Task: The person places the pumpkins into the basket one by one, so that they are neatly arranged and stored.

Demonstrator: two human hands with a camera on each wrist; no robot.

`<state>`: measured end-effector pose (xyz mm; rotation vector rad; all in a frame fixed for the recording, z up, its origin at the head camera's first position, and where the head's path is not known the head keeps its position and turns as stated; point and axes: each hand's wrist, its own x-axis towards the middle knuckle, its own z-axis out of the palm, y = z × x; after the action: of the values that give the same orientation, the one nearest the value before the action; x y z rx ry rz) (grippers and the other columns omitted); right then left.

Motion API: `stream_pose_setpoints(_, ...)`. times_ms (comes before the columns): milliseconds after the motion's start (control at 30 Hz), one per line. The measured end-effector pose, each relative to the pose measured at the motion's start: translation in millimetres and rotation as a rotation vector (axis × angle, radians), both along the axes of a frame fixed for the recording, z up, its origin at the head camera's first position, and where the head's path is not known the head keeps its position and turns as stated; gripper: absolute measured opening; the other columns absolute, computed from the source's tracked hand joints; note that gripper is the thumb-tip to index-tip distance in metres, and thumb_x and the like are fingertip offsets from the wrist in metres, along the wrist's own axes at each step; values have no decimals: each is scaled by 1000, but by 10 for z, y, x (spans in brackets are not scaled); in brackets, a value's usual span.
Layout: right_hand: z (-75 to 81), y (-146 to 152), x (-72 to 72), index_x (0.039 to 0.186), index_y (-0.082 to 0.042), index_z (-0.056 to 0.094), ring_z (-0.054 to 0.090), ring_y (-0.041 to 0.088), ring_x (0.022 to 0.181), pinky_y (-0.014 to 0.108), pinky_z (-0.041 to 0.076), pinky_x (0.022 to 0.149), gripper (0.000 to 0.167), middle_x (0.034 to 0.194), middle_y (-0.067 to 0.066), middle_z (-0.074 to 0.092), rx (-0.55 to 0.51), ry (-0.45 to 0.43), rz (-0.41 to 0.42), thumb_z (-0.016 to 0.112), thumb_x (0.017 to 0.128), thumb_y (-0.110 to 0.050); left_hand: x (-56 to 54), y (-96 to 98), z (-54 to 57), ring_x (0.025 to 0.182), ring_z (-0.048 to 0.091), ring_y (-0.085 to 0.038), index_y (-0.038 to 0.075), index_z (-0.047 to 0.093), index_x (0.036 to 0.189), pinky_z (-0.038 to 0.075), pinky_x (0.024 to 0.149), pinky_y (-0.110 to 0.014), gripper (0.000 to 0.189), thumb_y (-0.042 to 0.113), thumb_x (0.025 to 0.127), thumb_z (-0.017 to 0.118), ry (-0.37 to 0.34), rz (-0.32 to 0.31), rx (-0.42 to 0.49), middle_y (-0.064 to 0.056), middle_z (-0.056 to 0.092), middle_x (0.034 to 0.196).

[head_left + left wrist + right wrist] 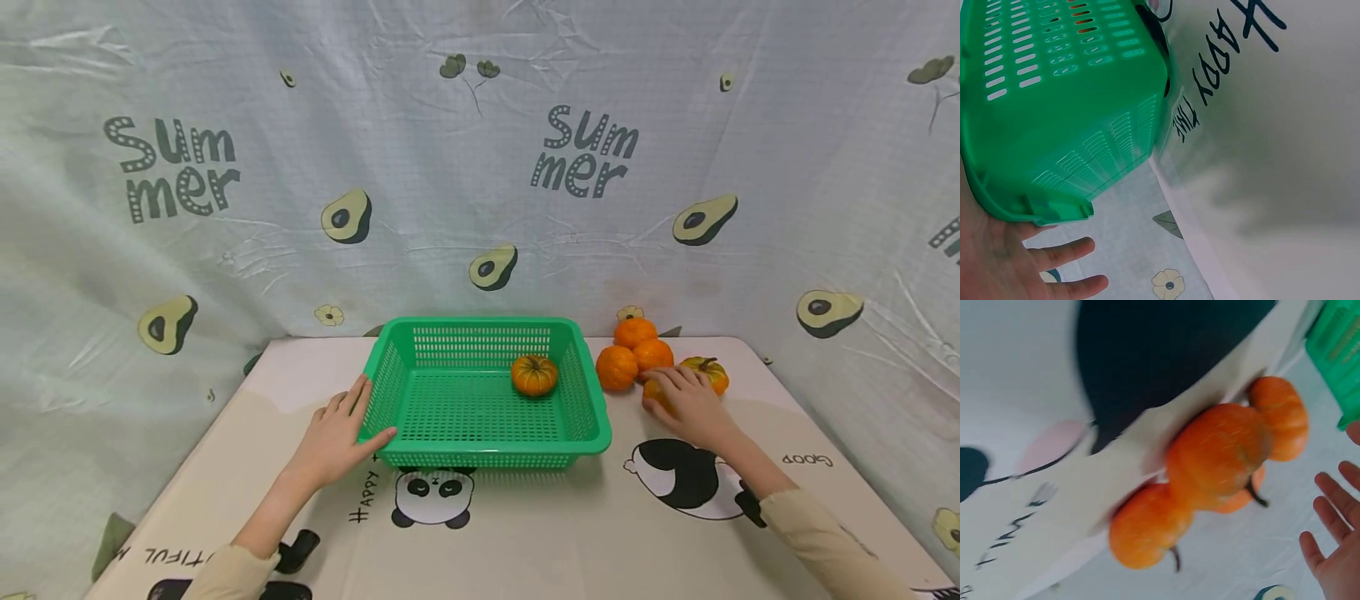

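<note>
A green plastic basket (480, 459) stands on the table with one small orange pumpkin (534, 376) inside, toward its right. My left hand (332, 437) rests on the basket's left rim, its fingers spread. In the left wrist view, fingers (1066, 253) show beside the basket's corner (1035, 125). Over a small pumpkin (1219, 453) right of the basket hovers my right hand (693, 408), fingers extended and holding nothing. A second small pumpkin (712, 377) with a dark stem sits just beyond that hand. The head view shows the nearer pumpkin partly hidden under the hand.
Three oranges, one at the front left (617, 368), cluster between the basket and the right hand. A pale printed cloth covers the table (510, 533). Behind it hangs a light curtain (420, 167) printed with avocados and lettering.
</note>
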<state>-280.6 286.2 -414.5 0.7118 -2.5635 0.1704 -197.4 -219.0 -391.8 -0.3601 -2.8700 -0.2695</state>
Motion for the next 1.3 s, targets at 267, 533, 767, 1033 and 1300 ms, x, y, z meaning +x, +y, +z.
stream_pose_setpoints(267, -57, 189, -41, 123, 4, 44, 35, 45, 112, 61, 28, 90, 55, 128, 24, 40, 21, -86, -136, 63, 80, -26, 4, 5, 13, 124, 33, -43, -4, 23, 139, 33, 88, -59, 84, 56, 84, 46, -8, 1, 10, -20, 21, 146)
stream_pose_setpoints(533, -124, 283, -121, 130, 7, 35, 30, 48, 113, 64, 20, 93, 65, 134, 26, 31, -41, -161, -198, 59, 84, -32, 1, 5, 12, 124, 33, -42, -4, 23, 140, 33, 88, -59, 85, 56, 84, 46, -8, 2, 9, -20, 22, 146)
stream_pose_setpoints(767, -133, 307, -173, 134, 5, 28, 26, 51, 115, 67, 19, 90, 74, 134, 28, 30, -59, -259, -245, 51, 86, -47, 2, 5, 5, 124, 32, -42, -4, 23, 140, 33, 88, -59, 85, 56, 84, 46, -7, 3, 10, -20, 22, 146)
stream_pose_setpoints(1033, -171, 335, -222, 133, 5, 26, 23, 52, 115, 68, 17, 90, 80, 130, 33, 32, -46, -345, -264, 57, 81, -48, 5, 15, 5, 124, 34, -42, -4, 24, 139, 34, 87, -59, 84, 56, 84, 46, 2, -1, 0, -20, 23, 145)
stream_pose_setpoints(1300, -206, 329, -260, 127, 6, 32, 25, 50, 114, 67, 18, 89, 80, 126, 34, 37, -33, -338, -260, 59, 78, -51, 5, 10, 16, 124, 34, -42, -4, 24, 139, 34, 87, -60, 84, 56, 84, 46, 0, 3, 1, -20, 23, 146)
